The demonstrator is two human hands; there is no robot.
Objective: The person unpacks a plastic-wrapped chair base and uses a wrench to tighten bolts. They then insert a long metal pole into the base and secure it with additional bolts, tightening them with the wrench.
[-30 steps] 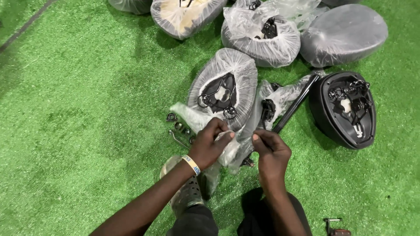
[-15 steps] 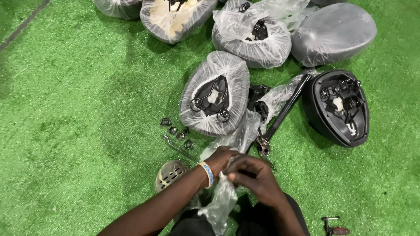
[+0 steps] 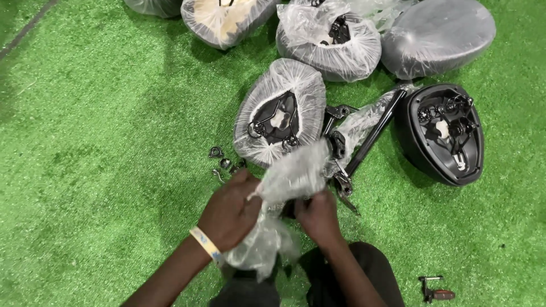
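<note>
My left hand (image 3: 230, 209) and my right hand (image 3: 317, 215) are both closed on a crumpled clear plastic bag (image 3: 287, 187) — fingers pinched into it, holding it up just above the green turf (image 3: 102, 159). Whatever is inside it I cannot tell. Just beyond my left knuckles lie small metal fittings (image 3: 222, 162). Past the bag rests a plastic-wrapped saddle (image 3: 281, 116), underside up, with a black post (image 3: 375, 133) beside it and a bare black saddle (image 3: 443, 133) toward the right edge — more wrapped saddles (image 3: 330, 40) lie farthest off.
</note>
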